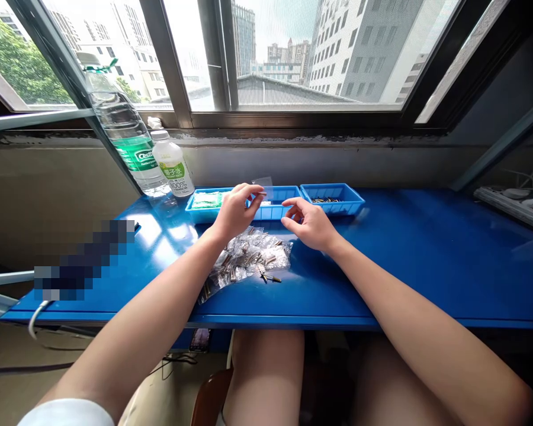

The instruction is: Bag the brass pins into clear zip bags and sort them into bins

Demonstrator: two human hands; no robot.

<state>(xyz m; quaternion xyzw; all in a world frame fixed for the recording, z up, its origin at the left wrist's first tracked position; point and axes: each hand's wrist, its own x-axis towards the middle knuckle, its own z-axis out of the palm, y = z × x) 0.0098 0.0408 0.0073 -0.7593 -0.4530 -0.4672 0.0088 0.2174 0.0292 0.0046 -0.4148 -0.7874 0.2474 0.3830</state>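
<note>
Left of my hands: large water bottle [123,127], then white bottle [174,167]. My left hand [237,210] pinches a small clear bag [265,184] between thumb and fingertip, partly blocking the blue trays [288,212] behind. Bagged pieces [251,254] heaped nearer me on the table [408,266]; loose pieces [273,279] alongside. My right hand [308,222]: loosely curled, empty. Power strip [513,207] far right of it.

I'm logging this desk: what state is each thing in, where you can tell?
Left hand: pinching a clear bag.
Clear bag: held up.
Right hand: fingers curled, nothing visibly held.
Bag pile: heaped, contents showing.
Loose pieces: lying beside the pile.
Large bottle: capped, standing.
White bottle: capped, standing.
Left bin: lidless, holding packets.
Middle bin: lidless, partly hidden.
Right bin: lidless, holding dark pieces.
</note>
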